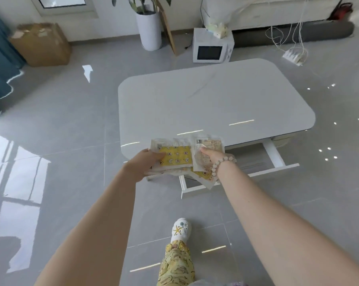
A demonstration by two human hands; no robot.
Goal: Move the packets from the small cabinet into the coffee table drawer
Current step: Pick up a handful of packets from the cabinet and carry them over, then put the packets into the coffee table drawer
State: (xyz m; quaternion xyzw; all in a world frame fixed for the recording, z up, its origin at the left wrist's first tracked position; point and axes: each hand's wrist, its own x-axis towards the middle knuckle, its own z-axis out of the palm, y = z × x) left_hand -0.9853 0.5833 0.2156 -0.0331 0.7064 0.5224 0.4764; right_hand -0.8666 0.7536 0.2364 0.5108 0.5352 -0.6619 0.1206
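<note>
In the head view, the left hand (144,163) grips a stack of packets (177,156), its thumb pressed on the yellow top one. The other fingers are under the stack and hidden. The right hand (212,156), which wears a bead bracelet (216,167), pinches another packet beside it with the thumb on top.

The packets are in the air over the near edge of the coffee table (215,100) and over the open drawer (257,173), whose left part they cover.

Behind the table stand a microwave (212,48), a white plant pot (150,30) and a cardboard box (42,44). A power strip (294,55) lies on the floor to the right.
</note>
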